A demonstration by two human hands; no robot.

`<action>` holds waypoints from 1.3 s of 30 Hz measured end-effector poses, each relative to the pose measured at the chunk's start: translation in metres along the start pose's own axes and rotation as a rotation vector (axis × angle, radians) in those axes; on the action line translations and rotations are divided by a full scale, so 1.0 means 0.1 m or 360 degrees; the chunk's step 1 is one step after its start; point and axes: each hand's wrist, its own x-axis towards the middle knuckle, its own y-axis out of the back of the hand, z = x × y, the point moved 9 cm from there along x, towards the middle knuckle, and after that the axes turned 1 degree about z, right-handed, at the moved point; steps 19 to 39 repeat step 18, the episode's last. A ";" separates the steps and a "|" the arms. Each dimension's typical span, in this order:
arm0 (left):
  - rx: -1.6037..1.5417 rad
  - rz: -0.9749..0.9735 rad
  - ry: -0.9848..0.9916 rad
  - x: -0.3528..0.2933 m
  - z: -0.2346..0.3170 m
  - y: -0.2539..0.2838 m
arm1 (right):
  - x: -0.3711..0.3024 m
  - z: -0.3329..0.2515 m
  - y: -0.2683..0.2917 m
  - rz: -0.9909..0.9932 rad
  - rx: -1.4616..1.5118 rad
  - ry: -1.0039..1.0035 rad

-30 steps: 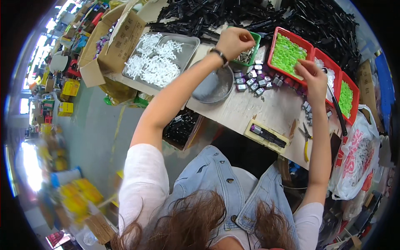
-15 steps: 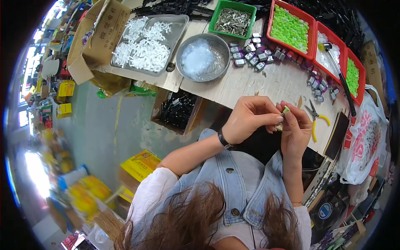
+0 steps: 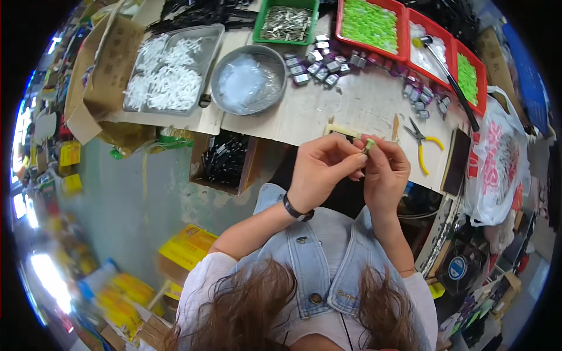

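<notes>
My left hand (image 3: 322, 171) and my right hand (image 3: 387, 175) meet fingertip to fingertip just off the table's near edge. Pinched in the right fingertips is a small light-green plastic piece (image 3: 369, 144). The left thumb and index finger are pressed together right against it; what they grip is too small to make out. Behind the hands, a pale cream block (image 3: 341, 130) lies at the table edge. To the right rest pliers (image 3: 419, 136) with yellow handles, jaws apart. Small motors (image 3: 319, 71) with silver and purple bodies lie scattered beyond.
A round metal bowl (image 3: 218, 88) and a metal tray (image 3: 197, 82) of white plastic parts stand left. At the back are a green bin (image 3: 257, 36) of metal pins and red bins (image 3: 404, 29) of green and white pieces. A black-handled hammer (image 3: 462, 99) leans across them.
The whole view has shifted, so table and bins sit further left and higher. Both hands stay together at the small green piece, which has turned slightly; the cream block shows more plainly.
</notes>
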 end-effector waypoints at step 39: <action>0.0520 0.0080 -0.0224 0.00 -0.29 0.11 | 0.03 0.10 0.33 -0.0260 -0.0799 -0.0357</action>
